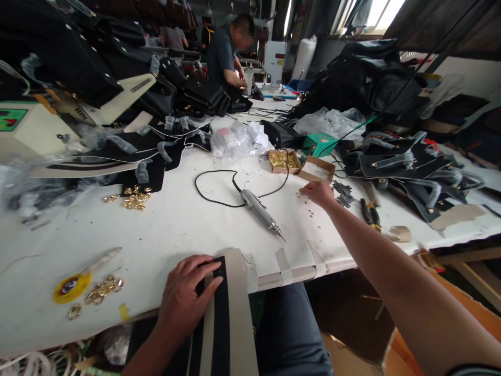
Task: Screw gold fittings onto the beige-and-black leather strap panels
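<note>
My left hand lies spread over a beige panel with black strips, its fingers and thumb a little apart on the end of one strip; the panel overhangs the bench's near edge. My right hand reaches across the bench, fingertips drawn together among small gold pieces; I cannot tell whether they pinch one. Just beyond it sit two open boxes, one of gold fittings, one of white bits. Between my hands rests a grey electric screwdriver, tip towards the near edge. Gold rings and yellow tape lie near the left corner, pliers to the right.
</note>
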A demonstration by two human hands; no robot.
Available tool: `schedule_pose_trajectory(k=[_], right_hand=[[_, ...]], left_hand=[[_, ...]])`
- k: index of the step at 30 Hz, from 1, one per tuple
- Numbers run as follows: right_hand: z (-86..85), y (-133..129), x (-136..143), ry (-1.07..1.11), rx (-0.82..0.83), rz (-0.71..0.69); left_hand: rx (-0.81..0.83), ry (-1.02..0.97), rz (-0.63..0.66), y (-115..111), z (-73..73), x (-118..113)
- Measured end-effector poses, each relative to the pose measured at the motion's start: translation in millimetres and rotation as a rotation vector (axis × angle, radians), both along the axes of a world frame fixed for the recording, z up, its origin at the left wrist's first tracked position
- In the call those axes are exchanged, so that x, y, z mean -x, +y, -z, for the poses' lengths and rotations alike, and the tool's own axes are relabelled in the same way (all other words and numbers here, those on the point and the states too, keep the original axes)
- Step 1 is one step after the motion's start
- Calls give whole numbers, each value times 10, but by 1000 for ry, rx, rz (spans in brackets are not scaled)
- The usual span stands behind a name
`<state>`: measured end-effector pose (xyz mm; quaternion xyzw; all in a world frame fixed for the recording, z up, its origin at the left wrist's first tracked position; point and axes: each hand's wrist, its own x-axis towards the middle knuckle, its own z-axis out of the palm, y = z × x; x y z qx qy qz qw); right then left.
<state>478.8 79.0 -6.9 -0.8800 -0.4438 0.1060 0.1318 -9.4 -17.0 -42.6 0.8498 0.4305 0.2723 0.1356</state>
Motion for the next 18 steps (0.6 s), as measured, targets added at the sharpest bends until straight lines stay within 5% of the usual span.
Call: schedule_pose_trajectory(k=[9, 18], right_hand=[[122, 91, -301, 25, 82, 58], [116, 209, -242, -37, 90, 96]], left_hand=[[7, 2, -2, -8, -3, 4], [-9, 23, -9, -7, 2, 1]])
